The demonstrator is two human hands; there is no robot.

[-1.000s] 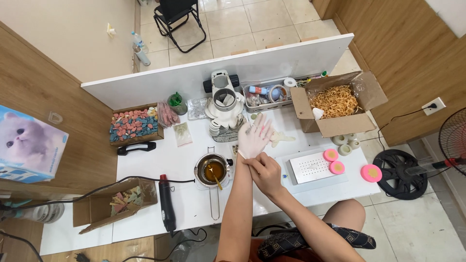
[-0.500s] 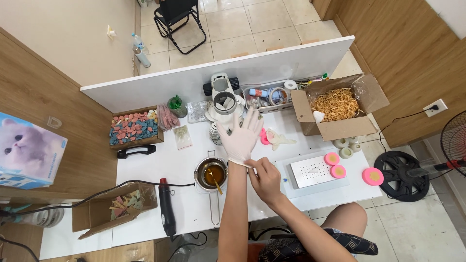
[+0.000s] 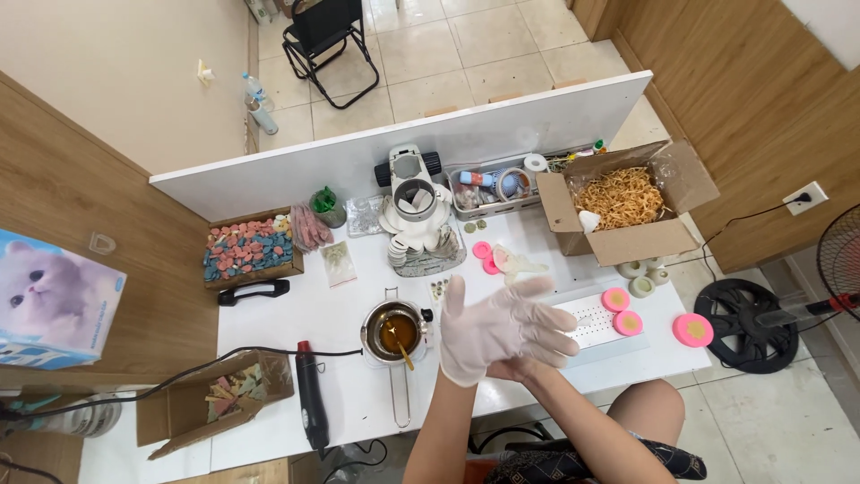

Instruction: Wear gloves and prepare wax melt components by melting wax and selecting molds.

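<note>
Glove (image 3: 502, 327) on our left hand (image 3: 497, 332), fingers spread; right hand (image 3: 515, 367) tugging its cuff could tear it.

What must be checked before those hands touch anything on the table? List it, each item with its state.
1. Glove on the left hand: covers palm and spread fingers. Ok.
2. Right hand: mostly hidden under the gloved one; gloved or bare, cannot tell.
3. Small pot of amber liquid: upright on the white table, a stick standing in it. Ok.
4. Black heat gun: lies flat left of the pot, apart from it; on or off, cannot tell.
5. White tray: partly behind the gloved hand, with two pink discs at its right end. Ok.
</note>
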